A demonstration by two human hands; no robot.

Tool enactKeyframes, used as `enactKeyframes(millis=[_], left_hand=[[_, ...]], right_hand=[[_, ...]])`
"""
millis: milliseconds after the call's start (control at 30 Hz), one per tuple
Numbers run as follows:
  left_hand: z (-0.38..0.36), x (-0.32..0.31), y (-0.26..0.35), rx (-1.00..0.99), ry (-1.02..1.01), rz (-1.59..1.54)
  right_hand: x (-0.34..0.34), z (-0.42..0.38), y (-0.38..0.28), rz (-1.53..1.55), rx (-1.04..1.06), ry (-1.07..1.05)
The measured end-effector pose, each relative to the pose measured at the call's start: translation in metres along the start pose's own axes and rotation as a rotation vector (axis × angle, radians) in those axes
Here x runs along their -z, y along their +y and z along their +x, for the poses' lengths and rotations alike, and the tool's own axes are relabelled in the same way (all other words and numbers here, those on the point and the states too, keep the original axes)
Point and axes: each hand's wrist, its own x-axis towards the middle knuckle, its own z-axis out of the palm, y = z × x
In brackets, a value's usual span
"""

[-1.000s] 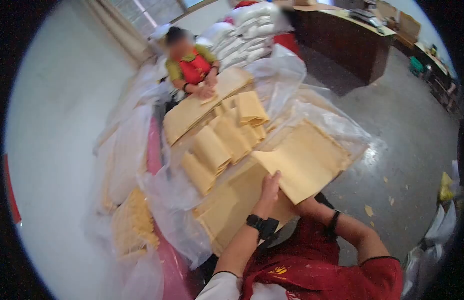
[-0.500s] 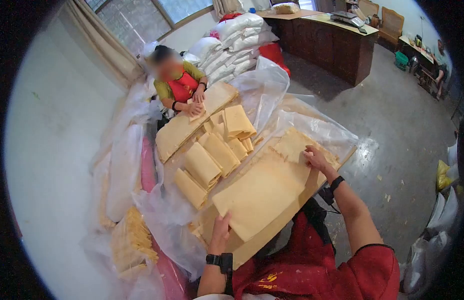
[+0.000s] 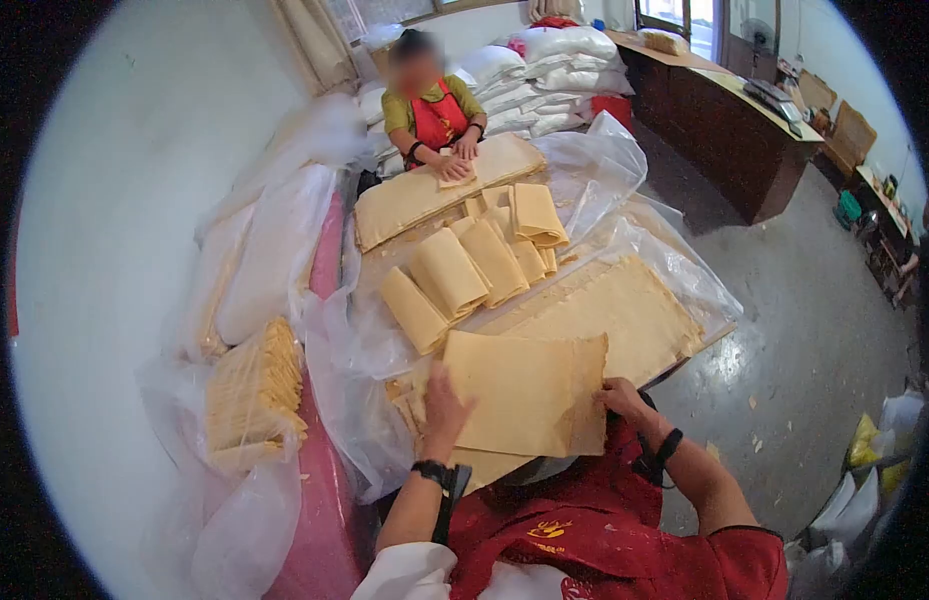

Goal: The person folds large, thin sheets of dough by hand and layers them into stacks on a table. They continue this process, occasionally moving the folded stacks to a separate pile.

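Note:
A pale yellow tofu skin sheet [image 3: 529,390] is raised in front of me, its lower edge close to my apron. My right hand [image 3: 621,398] pinches its right edge. At the left edge is my left hand [image 3: 446,410], slightly blurred, fingers stretched upward and thumb apart over the sheet. Beneath and to the right lies a stack of similar sheets [image 3: 654,315] with ragged edges. Just beyond the held sheet, several folded tofu skin bundles [image 3: 449,272] lie side by side on the table.
Across the table a co-worker [image 3: 439,115] presses both hands on a folded piece on another sheet stack [image 3: 399,210]. Clear plastic film [image 3: 329,350] drapes the left side, beside a wrapped pile of folded sheets [image 3: 254,395]. White sacks [image 3: 569,75] are heaped behind; a dark desk [image 3: 719,130] stands right.
The sheet has come off the stack and moved left and toward me, held at its right edge. My left hand has loosened from its corner grip. The view has shifted.

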Motion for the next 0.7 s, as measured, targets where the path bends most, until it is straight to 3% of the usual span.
enactKeyframes(millis=[67,100,133,167,233,267,300,367,400,467,500,567,600,633,700], left_hand=[[-0.049,-0.019,0.021,-0.243,-0.167,-0.207],[-0.078,-0.008,0.048,-0.355,-0.269,-0.272],[-0.102,0.011,0.077,-0.435,-0.358,-0.196],[-0.119,0.022,0.095,-0.515,-0.445,-0.117],[-0.141,-0.019,0.075,-0.543,-0.307,-0.082],[-0.147,-0.041,0.063,-0.583,-0.184,-0.041],[-0.137,-0.037,0.057,-0.495,-0.028,-0.353],[-0.132,-0.016,0.058,0.186,-0.158,-0.816],[-0.13,-0.014,0.053,0.201,-0.138,-0.817],[-0.123,-0.013,0.034,0.559,-0.076,-0.625],[-0.125,-0.031,0.018,0.565,-0.061,-0.62],[-0.13,-0.077,-0.017,0.621,-0.087,-0.828],[-0.115,-0.03,0.006,0.69,-0.196,-0.549],[-0.11,-0.004,0.019,0.7,-0.185,-0.551],[-0.107,0.023,0.038,0.541,0.36,-0.695]], right_hand=[[-0.022,-0.008,0.033,0.134,0.012,-0.034],[-0.04,-0.004,0.064,0.323,0.044,-0.213],[-0.048,0.0,0.078,0.514,0.072,-0.393],[-0.047,-0.015,0.054,0.496,0.075,-0.402],[-0.046,-0.076,-0.041,0.963,-0.18,-0.464],[-0.051,-0.08,-0.05,0.925,-0.181,-0.557],[-0.058,-0.078,-0.056,0.91,-0.195,-0.565],[-0.067,-0.059,-0.074,0.74,0.06,-0.679],[-0.066,-0.057,-0.097,0.723,0.061,-0.698],[-0.062,-0.056,-0.138,-0.538,0.905,-0.029],[-0.067,-0.043,-0.133,-0.538,0.921,-0.035],[-0.076,-0.009,-0.111,-0.937,1.101,-0.073],[-0.081,-0.008,-0.109,-0.925,1.174,0.042],[-0.085,-0.003,-0.105,-0.928,1.187,0.035],[-0.089,0.005,-0.099,-1.077,1.148,0.083]])
